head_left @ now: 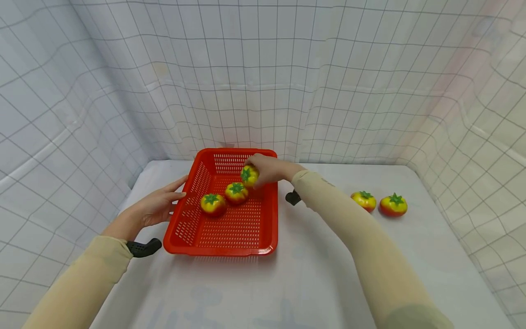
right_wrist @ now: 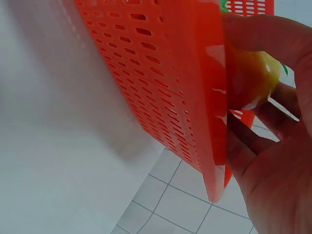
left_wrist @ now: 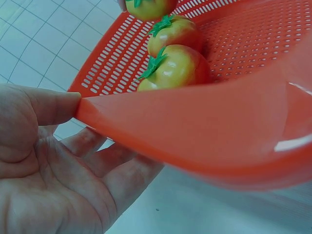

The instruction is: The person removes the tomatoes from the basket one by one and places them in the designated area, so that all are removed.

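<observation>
A red plastic basket (head_left: 230, 251) stands on the table, with two red-and-yellow tomatoes (head_left: 213, 204) with green leafy tops lying in it, side by side. Over the basket's right rear part, my right hand (head_left: 268, 170) grips a third tomato (head_left: 249, 176) between thumb and fingers. The right wrist view shows that tomato (right_wrist: 253, 78) just inside the rim, partly hidden by the basket wall. At the left side, my left hand (head_left: 158, 205) holds the basket's rim, its thumb (left_wrist: 58, 106) on the edge and the other fingers underneath.
Two more tomatoes (head_left: 393, 205) rest on the white table (head_left: 320, 274) to the right, one partly behind the right sleeve (head_left: 353, 219). White cloth with a grid pattern (head_left: 255, 82) hangs behind the table and along both sides.
</observation>
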Demonstrator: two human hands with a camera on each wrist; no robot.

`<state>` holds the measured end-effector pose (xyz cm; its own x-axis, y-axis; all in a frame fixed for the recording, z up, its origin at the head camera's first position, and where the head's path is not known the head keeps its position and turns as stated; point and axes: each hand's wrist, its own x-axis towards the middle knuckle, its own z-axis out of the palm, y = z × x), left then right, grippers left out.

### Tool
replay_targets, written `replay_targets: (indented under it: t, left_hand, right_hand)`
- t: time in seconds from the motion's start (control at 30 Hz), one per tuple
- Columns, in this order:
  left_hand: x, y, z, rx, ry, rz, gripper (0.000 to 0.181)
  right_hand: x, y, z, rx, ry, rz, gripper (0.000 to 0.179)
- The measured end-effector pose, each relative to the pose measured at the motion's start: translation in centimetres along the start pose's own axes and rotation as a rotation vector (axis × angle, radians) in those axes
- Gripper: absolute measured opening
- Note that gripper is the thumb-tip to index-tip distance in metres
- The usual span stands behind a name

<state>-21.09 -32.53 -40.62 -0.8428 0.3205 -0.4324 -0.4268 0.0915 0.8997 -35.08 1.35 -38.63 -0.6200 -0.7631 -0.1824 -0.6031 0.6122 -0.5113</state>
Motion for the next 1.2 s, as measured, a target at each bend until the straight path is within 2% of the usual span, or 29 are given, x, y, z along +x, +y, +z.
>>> replay_targets:
  t: [0.17, 0.43, 0.7, 0.9, 1.2]
  left_hand:
    - [0.0, 0.1, 0.1, -0.001, -0.004, 0.002, 0.067]
    - [0.2, 0.1, 0.0, -0.008, 0.004, -0.008, 0.068]
    - [0.1, 0.0, 0.0, -0.010, 0.017, -0.016, 0.067]
    - [0.0, -0.1, -0.1, -0.005, 0.019, -0.020, 0.067]
    - [0.0, -0.1, -0.1, -0.005, 0.013, -0.018, 0.067]
  right_hand:
    - [-0.4, 0.1, -0.2, 0.087, -0.021, -0.028, 0.068]
    - [-1.2, -0.3, 0.0, 0.234, -0.134, -0.038, 0.065]
    - [-2.2, -0.9, 0.5, 0.367, -0.199, -0.052, 0.067]
    - [-3.1, -0.7, 0.5, 0.388, -0.190, -0.066, 0.068]
    - [-5.1, 0.1, -0.7, 0.399, -0.130, -0.091, 0.070]
